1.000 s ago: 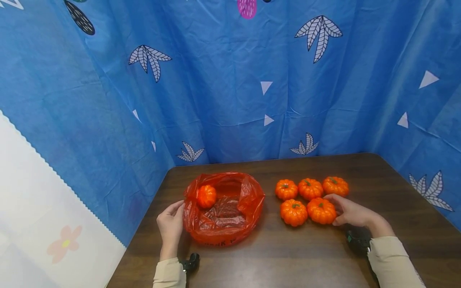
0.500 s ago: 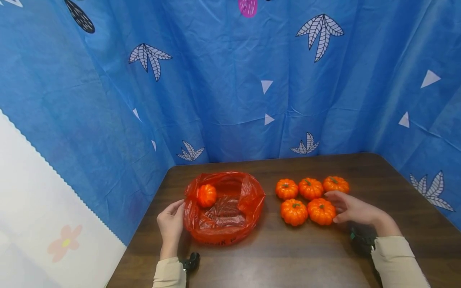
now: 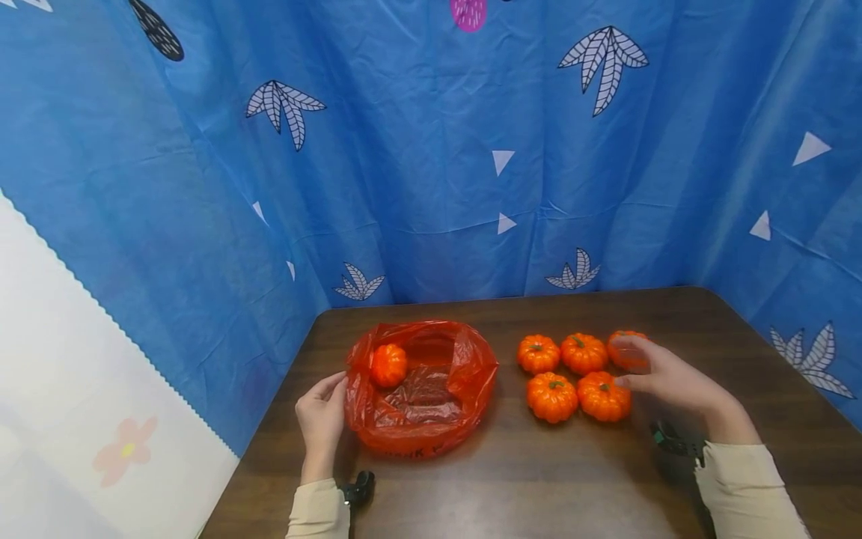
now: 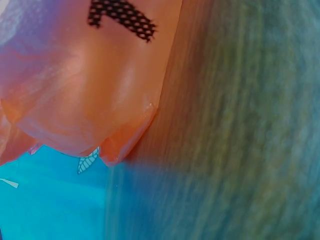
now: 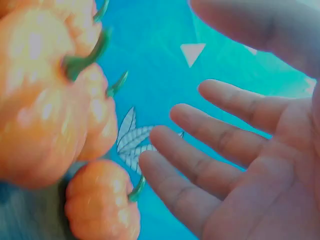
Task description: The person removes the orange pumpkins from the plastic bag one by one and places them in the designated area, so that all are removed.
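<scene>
A red plastic bag (image 3: 471,404) stands with its mouth spread wide on the left of the table. My left hand (image 3: 320,419) pinches the bag's left rim. Inside the bag, against its left wall, lies a small orange pumpkin (image 3: 388,365). My right hand (image 3: 680,385) hovers over the right end of the pumpkin group, its fingers spread and holding nothing. Its thumb overlaps the front right pumpkin (image 3: 602,400), and its fingers partly cover the back right pumpkin (image 3: 618,353). In the right wrist view, a gap shows between the fingers (image 5: 200,160) and the nearest pumpkin (image 5: 35,115).
Three more pumpkins stand close by: one at front left (image 3: 552,397), two in the back row. They sit on a dark wooden table (image 3: 512,479) right of the bag. A blue patterned curtain (image 3: 431,187) hangs behind the table and along its sides.
My right hand has lifted from beside the front right pumpkin and opened wider, now overlapping the back right one. My left hand keeps its place at the bag rim.
</scene>
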Demonstrator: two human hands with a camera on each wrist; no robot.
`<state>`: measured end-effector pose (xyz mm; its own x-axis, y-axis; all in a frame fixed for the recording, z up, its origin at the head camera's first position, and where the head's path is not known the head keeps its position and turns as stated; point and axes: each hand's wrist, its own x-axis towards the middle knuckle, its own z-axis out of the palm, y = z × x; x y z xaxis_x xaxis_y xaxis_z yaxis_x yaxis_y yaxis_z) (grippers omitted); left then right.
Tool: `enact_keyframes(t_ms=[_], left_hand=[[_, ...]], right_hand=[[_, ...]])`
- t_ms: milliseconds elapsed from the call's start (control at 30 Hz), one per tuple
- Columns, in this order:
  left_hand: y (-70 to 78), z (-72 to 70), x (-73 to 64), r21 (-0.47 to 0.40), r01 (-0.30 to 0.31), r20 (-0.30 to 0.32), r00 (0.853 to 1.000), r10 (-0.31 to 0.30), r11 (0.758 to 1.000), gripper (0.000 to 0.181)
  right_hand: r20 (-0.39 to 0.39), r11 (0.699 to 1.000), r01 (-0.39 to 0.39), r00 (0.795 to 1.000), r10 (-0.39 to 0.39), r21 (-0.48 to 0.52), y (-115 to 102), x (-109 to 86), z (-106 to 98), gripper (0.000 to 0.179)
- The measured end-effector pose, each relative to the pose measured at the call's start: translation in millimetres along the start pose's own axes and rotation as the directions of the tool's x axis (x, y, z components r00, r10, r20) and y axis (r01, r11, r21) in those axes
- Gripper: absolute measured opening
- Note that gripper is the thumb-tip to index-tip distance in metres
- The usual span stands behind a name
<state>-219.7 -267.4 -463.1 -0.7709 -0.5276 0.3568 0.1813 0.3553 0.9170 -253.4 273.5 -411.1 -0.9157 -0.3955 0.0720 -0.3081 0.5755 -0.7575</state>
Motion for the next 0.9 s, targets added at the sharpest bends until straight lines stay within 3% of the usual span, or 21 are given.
enact_keyframes(t_ms=[233, 533, 900], left_hand=[[0.6, 0.9, 1.2, -0.003, -0.032, -0.01, 0.999, 0.032, 0.999, 0.015], [-2.1, -0.1, -0.3, -0.014, 0.013, 0.003, 1.0, -0.013, 1.0, 0.015], [-0.7, 0.9, -0.7, 0.006, 0.022, 0.009, 1.0, -0.022, 1.0, 0.015]], right_hand=[[-0.011, 0.996, 0.015, 1.0, -0.014, 0.085, -14.2, 4.3, 7.5, 0.055], [0.011, 0.986, 0.006, 1.0, -0.008, 0.166, -24.6, 14.9, 23.6, 0.057], [0.061, 0.977, 0.046, 0.996, -0.06, 0.206, -47.0, 47.5, 42.1, 0.052]])
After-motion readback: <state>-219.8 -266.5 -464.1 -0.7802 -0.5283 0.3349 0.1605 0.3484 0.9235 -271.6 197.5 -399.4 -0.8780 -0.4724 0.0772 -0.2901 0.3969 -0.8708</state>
